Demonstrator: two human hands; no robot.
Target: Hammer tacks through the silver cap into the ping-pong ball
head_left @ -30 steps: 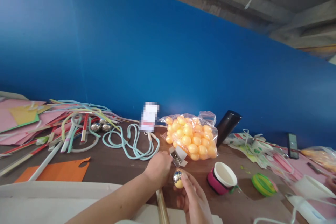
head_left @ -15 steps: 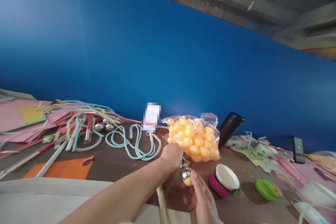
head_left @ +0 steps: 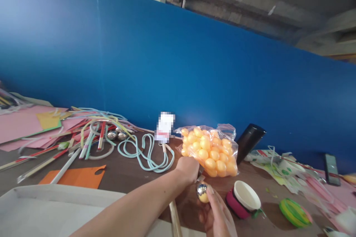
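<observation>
Because the silver ball (head_left: 202,192) before the bag (head_left: 227,130) looks slick, the right hand (head_left: 218,213) aptly pinches its side, left hand's (head_left: 188,169) grip unclear.

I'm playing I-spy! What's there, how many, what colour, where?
Wall: one, blue, back
Ceiling: one, grey, top
Table: one, brown, below
Ball bag: one, clear and orange, middle
Badge: one, white, blue cord, back
Cylinder: one, black, behind cup
Cup: one, white and magenta, right
Round thing: one, green, right
Phone: one, dark, right
Clutter: much, mixed, right
Silver balls: at least three, silver, left
Sticks, tubes: many, mixed, left
Sheets: several, mostly pink, left
Tray-like thing: one, white, front
Rod: one, golden, front
Held ball: one, silver, front
Left hand: one, near bag
Right hand: one, holding ball
</observation>
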